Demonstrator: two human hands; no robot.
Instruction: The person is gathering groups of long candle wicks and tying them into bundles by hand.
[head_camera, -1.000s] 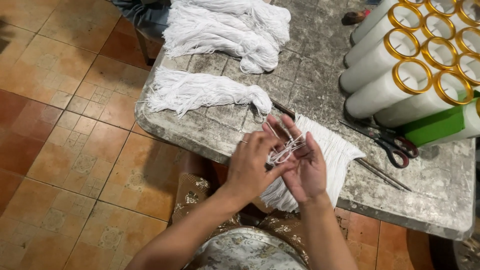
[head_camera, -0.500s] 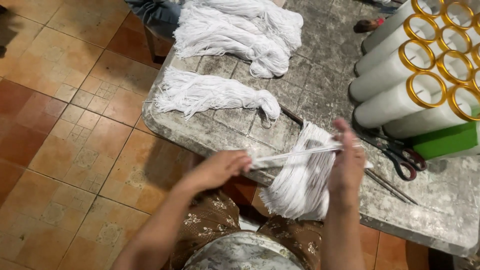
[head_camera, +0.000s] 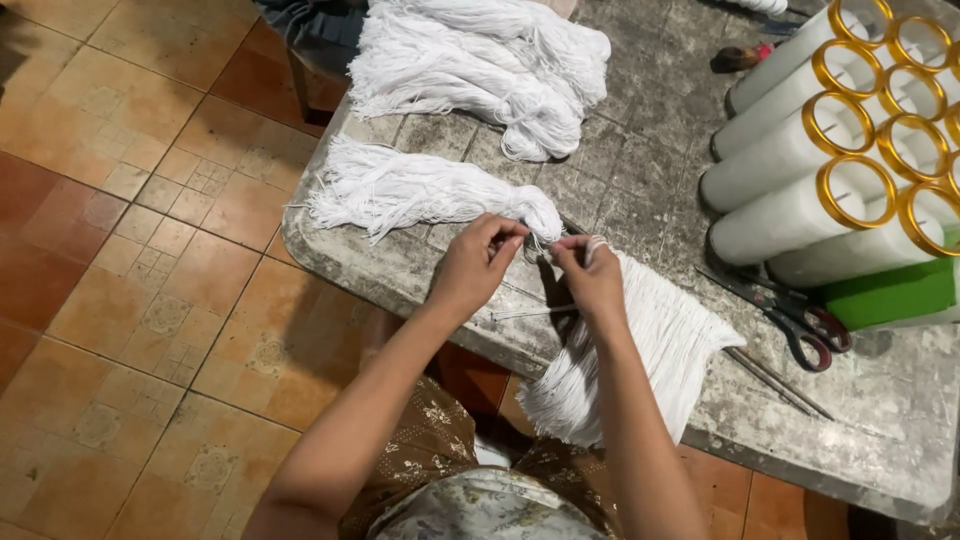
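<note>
Pinching yarn bundle (head_camera: 640, 350) top, both hands

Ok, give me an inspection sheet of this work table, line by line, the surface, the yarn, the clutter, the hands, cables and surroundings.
Surface: worn grey stone table, stained.
Job's things: white yarn bundle hanging over the near edge; tied bundle beside it; larger yarn pile at the far side.
Clutter: scissors; thin rods; white tubes with gold rims; green block.
Grippers: left hand and right hand pinch yarn strands at the bundle's top.
Cables: nothing seen.
Surroundings: orange tiled floor.
</note>
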